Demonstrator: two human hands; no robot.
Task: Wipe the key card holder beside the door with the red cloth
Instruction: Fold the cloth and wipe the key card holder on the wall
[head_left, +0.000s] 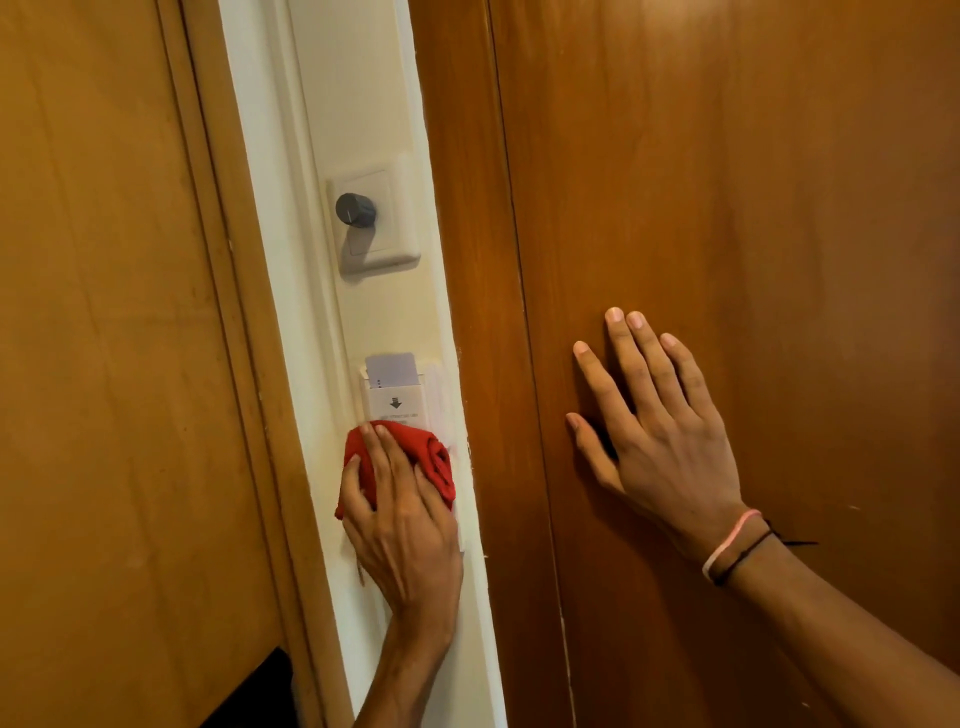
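A white key card holder (396, 400) with a black down arrow is fixed to a narrow white wall strip (322, 364), and a pale card (390, 370) stands in its top slot. My left hand (402, 519) grips a bunched red cloth (431, 460) and presses it against the wall at the holder's lower edge, hiding the holder's bottom part. My right hand (660, 421) lies flat with fingers spread on the brown wooden panel (753, 208) to the right, holding nothing.
A white switch plate with a dark grey round knob (355, 209) sits on the wall strip above the holder. A wooden door (104, 364) with its frame fills the left side. A dark gap (260, 691) shows at the lower left.
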